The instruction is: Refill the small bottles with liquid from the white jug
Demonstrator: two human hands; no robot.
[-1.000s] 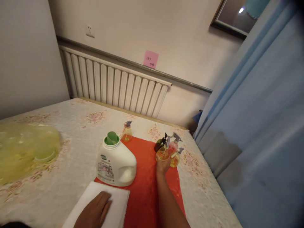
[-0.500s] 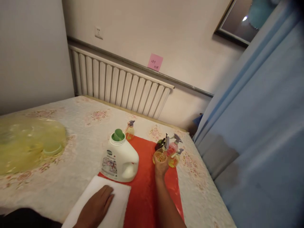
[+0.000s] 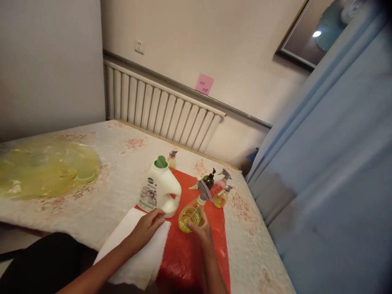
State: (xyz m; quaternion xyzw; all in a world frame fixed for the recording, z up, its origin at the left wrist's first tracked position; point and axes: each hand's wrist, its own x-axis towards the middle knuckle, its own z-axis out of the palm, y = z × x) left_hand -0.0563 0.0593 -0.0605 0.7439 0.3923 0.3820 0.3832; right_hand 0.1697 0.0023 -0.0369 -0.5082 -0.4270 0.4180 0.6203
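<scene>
My right hand (image 3: 202,228) is wrapped round a clear spray bottle (image 3: 187,215) with yellow liquid and a grey trigger head, holding it tilted above the red cloth (image 3: 180,255). Over the white towel (image 3: 143,259), my left hand (image 3: 151,222) has its fingers stretched toward the front of a white detergent jug (image 3: 162,188); whether they touch it I cannot tell. A green cap (image 3: 161,162) sits in the jug's mouth. Beyond the right hand stand a dark green pump bottle (image 3: 209,179), a pink spray bottle (image 3: 219,185) and a smaller yellow spray bottle (image 3: 220,199).
Another spray bottle (image 3: 172,160) stands behind the jug. A yellow transparent inflated bag (image 3: 49,167) lies at the left on the flowered tablecloth (image 3: 254,253). A radiator (image 3: 159,106) runs along the wall, and a blue curtain (image 3: 321,171) hangs at the right.
My right hand has brought the spray bottle from the bottle group nearer and to the left. My left hand has risen off the towel and moved right, toward the jug. The view has shifted slightly.
</scene>
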